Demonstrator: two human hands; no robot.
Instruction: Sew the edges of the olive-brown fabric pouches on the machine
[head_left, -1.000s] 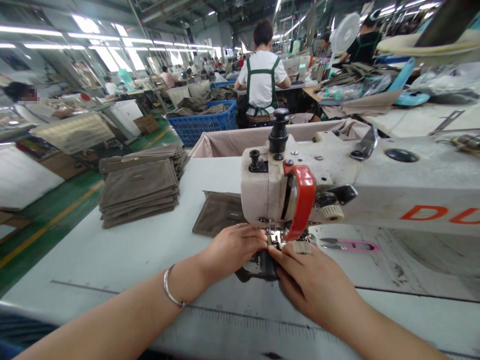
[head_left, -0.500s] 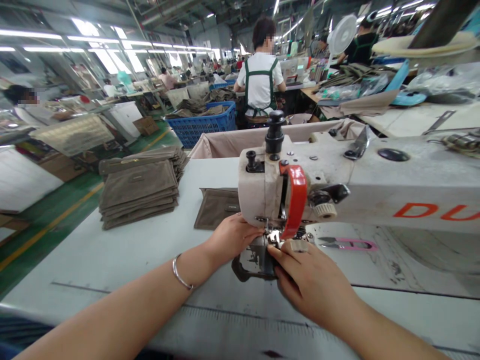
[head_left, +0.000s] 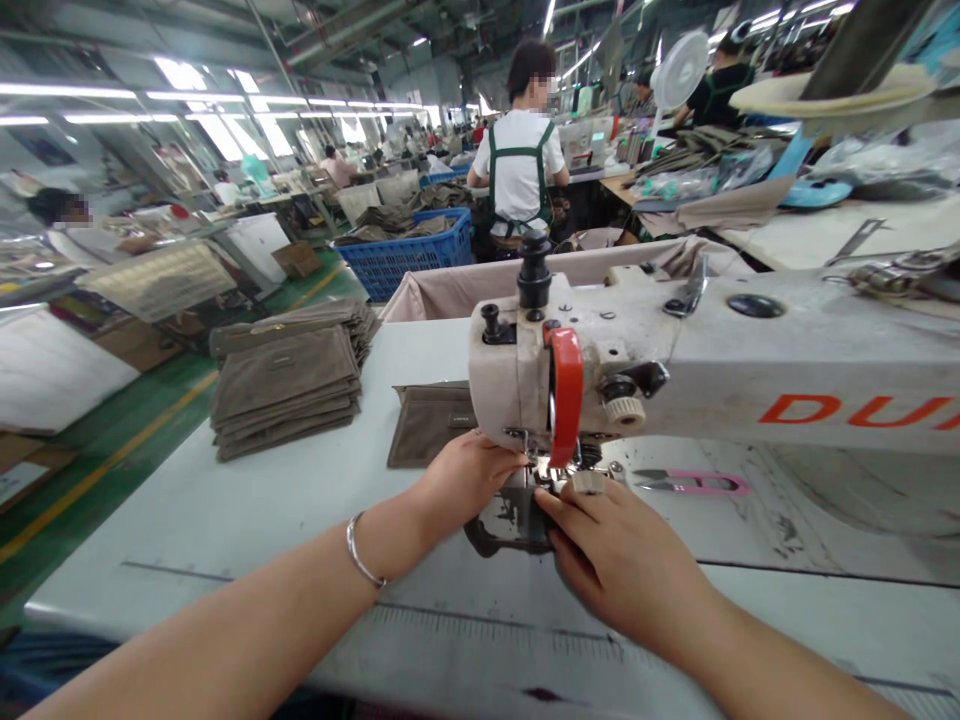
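Note:
Both hands work at the needle of a white sewing machine [head_left: 675, 375] with a red guard [head_left: 564, 395]. My left hand [head_left: 461, 480], a silver bangle on its wrist, has its fingers curled at the needle area from the left. My right hand [head_left: 615, 550] pinches from the right, with tape on its forefinger. Between them sits a small dark piece [head_left: 510, 520] on the machine's post. What the fingers grip is too small to name.
A brown fabric panel [head_left: 427, 425] lies behind the machine head, and a stack of brown panels [head_left: 289, 385] sits at the table's left. Pink thread snips [head_left: 694, 483] lie to the right. Beyond a blue crate [head_left: 405, 255], a person in a green apron sits with their back turned.
My left hand shifted up and back toward the needle, uncovering the dark piece. My right hand stayed put. The view turned slightly to the right.

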